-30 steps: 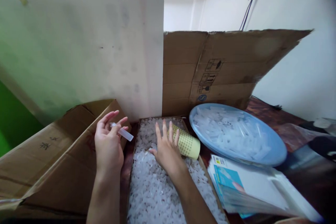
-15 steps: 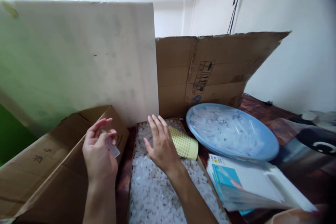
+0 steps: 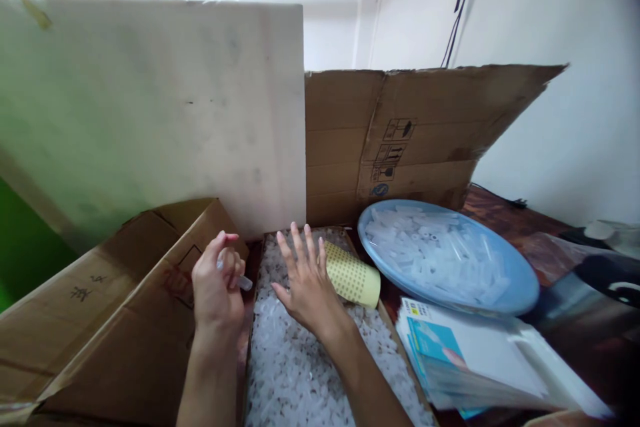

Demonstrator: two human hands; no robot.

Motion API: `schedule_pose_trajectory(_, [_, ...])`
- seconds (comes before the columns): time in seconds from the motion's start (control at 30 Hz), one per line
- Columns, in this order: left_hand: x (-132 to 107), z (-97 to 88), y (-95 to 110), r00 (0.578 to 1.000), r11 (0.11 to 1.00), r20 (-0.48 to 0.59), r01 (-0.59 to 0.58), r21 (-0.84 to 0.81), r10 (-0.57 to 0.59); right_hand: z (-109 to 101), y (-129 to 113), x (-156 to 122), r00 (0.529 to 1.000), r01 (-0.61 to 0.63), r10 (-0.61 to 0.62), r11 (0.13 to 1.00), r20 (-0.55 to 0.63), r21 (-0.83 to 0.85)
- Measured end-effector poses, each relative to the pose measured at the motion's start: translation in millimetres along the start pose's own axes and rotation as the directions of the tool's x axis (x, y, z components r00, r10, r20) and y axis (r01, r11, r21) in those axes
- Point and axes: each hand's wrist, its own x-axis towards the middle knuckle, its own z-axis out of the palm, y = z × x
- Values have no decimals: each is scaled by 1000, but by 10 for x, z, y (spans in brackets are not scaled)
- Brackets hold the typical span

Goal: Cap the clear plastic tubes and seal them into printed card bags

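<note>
Nearest you lie small whitish pieces [image 3: 290, 373]. Over them your right hand [image 3: 309, 288] has its fingers apart; to its left, your left hand [image 3: 219, 283] is clasped round a translucent tube [image 3: 245, 283]. Farther right lie a yellow cup [image 3: 357, 280] and blue basin [image 3: 500, 303].

Our left hand [image 3: 219, 287] hides the middle of a clear tube [image 3: 245, 283] — while our right hand [image 3: 310, 288] covers part of the yellow patterned cup [image 3: 356, 278] beside it.
</note>
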Motion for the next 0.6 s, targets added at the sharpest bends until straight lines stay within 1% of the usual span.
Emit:
schedule_pose_trajectory(0.1, [18,-5,-25,994,990,31,110,-90,-108,6,-2,-3,1000,-3,3,1000,20,13])
schedule_pose_trajectory(0.17, [34,-9,-45,989,978,16,150,-148,-149,-2,-7,-1,999,-12,10,999,33,52])
schedule_pose_trajectory(0.2, [45,-13,-62,986,970,3,165,-179,-167,-14,-11,4,999,-10,7,996,39,92])
schedule_pose_trajectory(0.27, [73,-31,-113,980,950,-18,187,-251,-198,-49,-26,20,998,30,-41,975,43,221])
schedule_pose_trajectory(0.33, [105,-57,-181,975,926,-20,205,-317,-222,-89,-49,42,993,99,-116,922,24,375])
schedule_pose_trajectory(0.4, [130,-83,-252,972,911,-13,216,-352,-235,-120,-82,62,988,135,-154,870,1,474])
schedule_pose_trajectory(0.5, [136,-96,-322,968,904,4,235,-357,-250,-140,-131,78,993,102,-121,859,6,502])
schedule_pose_trajectory(0.6, [101,-70,-330,964,898,40,260,-356,-263,-149,-151,76,996,70,-91,848,15,526])
